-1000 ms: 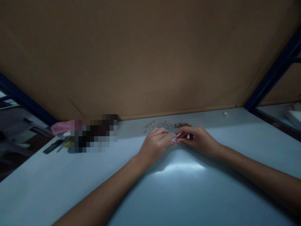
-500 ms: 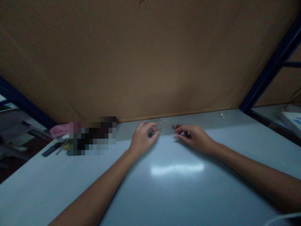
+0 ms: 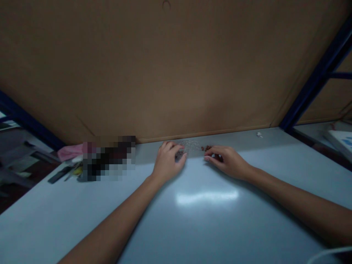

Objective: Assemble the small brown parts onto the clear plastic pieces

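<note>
My left hand [image 3: 169, 159] rests on the table, curved around the near-left side of some small greyish bits [image 3: 178, 154]. Its thumb and fingers stay apart, with the bits showing through the gap. Between the two hands lies a clear, glinting heap [image 3: 192, 145]; whether it is thin plastic or loose clear pieces I cannot tell. My right hand [image 3: 224, 159] has its thumb and fingertips drawn together, beside a small cluster of round brown bead-like pieces [image 3: 208, 148]. Anything pinched there is too small to make out.
The pale glossy table [image 3: 209, 231] meets a brown board [image 3: 176, 73] at the back. At the left lie a pink cloth [image 3: 70, 152], a dark flat object [image 3: 59, 175] and a pixelated patch. A white scrap [image 3: 259, 135] sits back right. Blue metal posts [image 3: 310, 91] stand at both sides.
My right thumb and fingertips have come closer together. The left hand has shifted very slightly, its thumb and fingers still apart. The loose pieces look nearly unchanged.
</note>
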Tool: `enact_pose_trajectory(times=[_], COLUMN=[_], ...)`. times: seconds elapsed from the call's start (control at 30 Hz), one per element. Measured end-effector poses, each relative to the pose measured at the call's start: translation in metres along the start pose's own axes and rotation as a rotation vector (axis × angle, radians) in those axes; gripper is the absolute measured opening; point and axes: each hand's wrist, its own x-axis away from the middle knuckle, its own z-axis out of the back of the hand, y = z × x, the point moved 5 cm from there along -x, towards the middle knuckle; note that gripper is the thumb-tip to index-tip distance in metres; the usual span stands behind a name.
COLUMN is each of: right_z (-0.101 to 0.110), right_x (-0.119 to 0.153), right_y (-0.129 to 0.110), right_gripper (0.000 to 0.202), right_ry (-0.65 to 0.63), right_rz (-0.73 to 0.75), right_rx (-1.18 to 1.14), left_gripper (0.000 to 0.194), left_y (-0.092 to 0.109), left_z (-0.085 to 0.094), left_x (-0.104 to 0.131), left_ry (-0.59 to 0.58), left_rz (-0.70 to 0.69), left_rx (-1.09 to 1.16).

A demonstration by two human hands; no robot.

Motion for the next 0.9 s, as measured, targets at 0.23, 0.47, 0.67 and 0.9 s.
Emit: enact_pose_trajectory(times=[0.23,0.47,0.67,0.9], right_z=[-0.003,-0.003,0.003,0.009], right_x=[0.0,0.0,-0.001,-0.001], right_y=[0.0,-0.001,0.006,0.021], right_gripper=[0.023,0.021,0.02,0.022], right_ry=[-0.003,0.003,0.084,0.133], right_rz=[0.009,-0.001,-0.024,-0.074], right_rx=[0.003,0.006,0.104,0.277], left_gripper=[0.037,0.025,0.027,0.015], left_y=[0.009,0.022,0.026,0.028], left_z=[-0.008,-0.008,-0.008,-0.009], left_x=[0.005,0.005,0.006,0.005], left_ry=[-0.125,-0.143,-0.133,-0.139], left_rz=[-0.057,-0.144,-0.167,-0.176], left_rx=[-0.028,0.069,0.125,0.145])
